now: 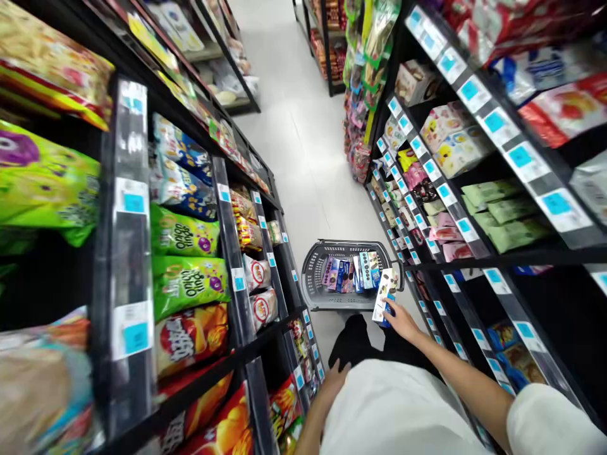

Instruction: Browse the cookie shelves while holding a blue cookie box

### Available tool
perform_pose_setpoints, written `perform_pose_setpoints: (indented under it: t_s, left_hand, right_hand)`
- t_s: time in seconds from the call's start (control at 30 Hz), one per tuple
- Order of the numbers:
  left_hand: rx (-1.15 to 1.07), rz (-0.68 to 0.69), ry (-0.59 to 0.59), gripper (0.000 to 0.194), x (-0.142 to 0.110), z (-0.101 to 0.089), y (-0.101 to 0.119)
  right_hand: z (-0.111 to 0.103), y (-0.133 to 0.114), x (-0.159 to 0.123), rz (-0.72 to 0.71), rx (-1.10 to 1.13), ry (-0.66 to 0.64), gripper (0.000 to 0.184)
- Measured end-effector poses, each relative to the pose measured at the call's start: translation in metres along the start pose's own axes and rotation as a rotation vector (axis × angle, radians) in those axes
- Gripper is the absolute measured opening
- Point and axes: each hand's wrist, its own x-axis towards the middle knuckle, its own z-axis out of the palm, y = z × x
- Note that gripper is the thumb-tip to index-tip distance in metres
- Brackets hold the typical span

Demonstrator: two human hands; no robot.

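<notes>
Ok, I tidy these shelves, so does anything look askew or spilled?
Slightly askew: the pale green packets on the right-hand shelf overlap at uneven angles instead of lining up. I see nothing spilled.

- Aisle floor (306, 145) open ahead, between left shelving (246, 352) and right shelving (502, 259).
- Basket (312, 278) open above; room at left end (boxes (345, 276) crowd the middle).
- White box (383, 294), right hand (401, 320) block near-right corner.

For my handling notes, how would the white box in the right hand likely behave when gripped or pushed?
The white box is probably stiff, as its edges look straight. It seems light, since the right hand alone holds it. Its flat face suggests sliding, not rolling.
</notes>
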Motion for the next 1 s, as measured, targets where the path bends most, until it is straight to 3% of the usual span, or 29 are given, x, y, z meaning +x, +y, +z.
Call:
perform_pose_setpoints:
  t_s: [0.17,0.23,0.33,0.43,0.57,0.7,0.83,1.0]
  left_hand:
    - [0.125,0.211,-0.078,0.067,-0.029,-0.034,0.038]
    - [0.159,0.353,-0.086,0.063,-0.042,-0.038,0.063]
    - [0.068,0.668,-0.060,0.072,-0.069,-0.030,0.106]
    - [-0.089,0.901,-0.083,0.075,-0.100,-0.007,0.135]
    - [-0.208,1.016,-0.031,0.069,-0.124,0.034,0.143]
    - [-0.272,1.029,-0.040,0.070,-0.138,0.080,0.139]
    - [-0.278,1.032,-0.069,0.068,-0.158,0.119,0.125]
    - [-0.198,1.048,0.056,0.066,-0.181,0.150,0.107]
  right_hand:
    - [-0.015,-0.022,-0.095,-0.023,0.214,0.179,0.052]
    - [-0.019,-0.031,-0.124,-0.035,0.290,0.267,0.052]
    - [-0.026,-0.041,-0.160,-0.088,0.426,0.444,0.051]
    - [-0.030,-0.047,-0.191,-0.114,0.521,0.615,0.049]
    - [-0.034,-0.041,-0.229,-0.123,0.594,0.752,0.047]
    - [-0.035,-0.017,-0.270,-0.097,0.676,0.839,0.049]
    - [-0.019,0.011,-0.310,-0.077,0.751,0.956,0.049]
    - [0.003,0.038,-0.338,-0.093,0.806,1.050,0.046]
